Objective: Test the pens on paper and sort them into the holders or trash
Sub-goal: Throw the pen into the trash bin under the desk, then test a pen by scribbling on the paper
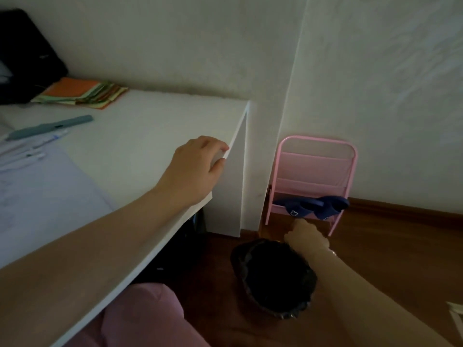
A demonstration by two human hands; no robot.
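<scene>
Left fingers point(220, 156) curl over the bench point(140, 126) edge; the right hand point(307, 235) hangs curled above the bin point(273, 279), contents unclear. Pens point(30, 146) at left remain unsorted.

A white desk point(150, 126) stands against a pale textured wall point(175, 41) in dim light. Right of the desk, a pink metal rack point(314, 169) leans at the wall on dark wooden floor point(375, 246).
</scene>
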